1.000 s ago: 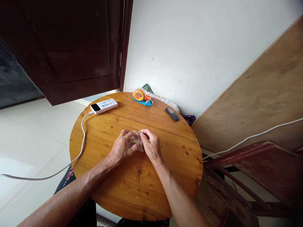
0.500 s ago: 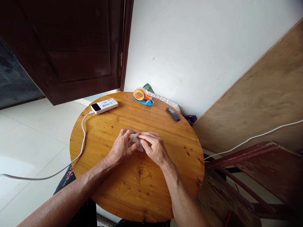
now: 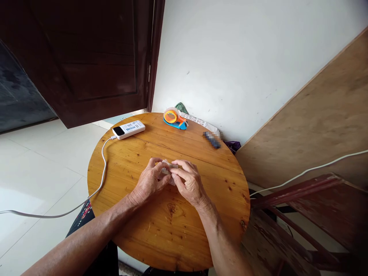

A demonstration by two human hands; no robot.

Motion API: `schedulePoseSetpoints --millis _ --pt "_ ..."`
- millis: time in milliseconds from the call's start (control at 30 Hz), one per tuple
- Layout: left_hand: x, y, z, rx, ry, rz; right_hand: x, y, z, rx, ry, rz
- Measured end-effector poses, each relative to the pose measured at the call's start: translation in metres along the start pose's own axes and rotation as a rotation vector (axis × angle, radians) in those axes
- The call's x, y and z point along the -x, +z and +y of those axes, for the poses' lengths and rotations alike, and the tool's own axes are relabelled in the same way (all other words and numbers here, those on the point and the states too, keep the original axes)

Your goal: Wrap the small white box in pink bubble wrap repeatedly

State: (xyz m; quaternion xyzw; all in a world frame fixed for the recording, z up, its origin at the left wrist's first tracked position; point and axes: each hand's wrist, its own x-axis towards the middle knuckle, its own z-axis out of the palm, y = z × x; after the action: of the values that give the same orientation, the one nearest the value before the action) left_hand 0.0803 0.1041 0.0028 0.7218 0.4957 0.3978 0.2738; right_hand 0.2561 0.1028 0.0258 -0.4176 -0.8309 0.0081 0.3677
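Left hand: the bare left hand (image 3: 149,179) is curled, its thumb and fingers gripping a small, whitish, crumpled packet of thin plastic (image 3: 166,170) from the left side.
Right hand: the bare right hand (image 3: 189,182) has bent, slightly spread fingers, with the tips at the packet's right side; whether they pinch it or only press, I cannot tell.
Packet: it lies between the two hands, close over the round, yellow-brown wooden table (image 3: 218,199); the fingers cover much of it, so what is inside, if anything, is not clear to me.
Work on packet: both hands are already at it, and the plastic looks gathered, at least partly. I judge the handling as unfinished, because the packet is not yet released.
Tape dispenser: the orange and blue plastic tape dispenser (image 3: 179,123) stands ahead of both hands, well apart and untouched.
White device: the white, flat, rectangular device with black screen (image 3: 132,129), with its white cable (image 3: 105,165), rests ahead and to the left of the left hand.
Dark bar: a dark, long, blurred object (image 3: 212,140) lies ahead and to the right of the right hand.
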Motion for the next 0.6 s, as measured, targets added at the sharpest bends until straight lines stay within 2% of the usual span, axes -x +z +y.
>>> schedulePoseSetpoints --millis 267,600 --pt "0.0001 0.0035 -0.0009 -0.025 0.010 0.033 -0.0015 0.0046 -0.0035 0.015 -0.015 0.086" --pt "0.0009 0.0052 -0.0008 -0.080 -0.005 0.022 0.0009 0.0017 0.0002 -0.036 0.061 0.051"
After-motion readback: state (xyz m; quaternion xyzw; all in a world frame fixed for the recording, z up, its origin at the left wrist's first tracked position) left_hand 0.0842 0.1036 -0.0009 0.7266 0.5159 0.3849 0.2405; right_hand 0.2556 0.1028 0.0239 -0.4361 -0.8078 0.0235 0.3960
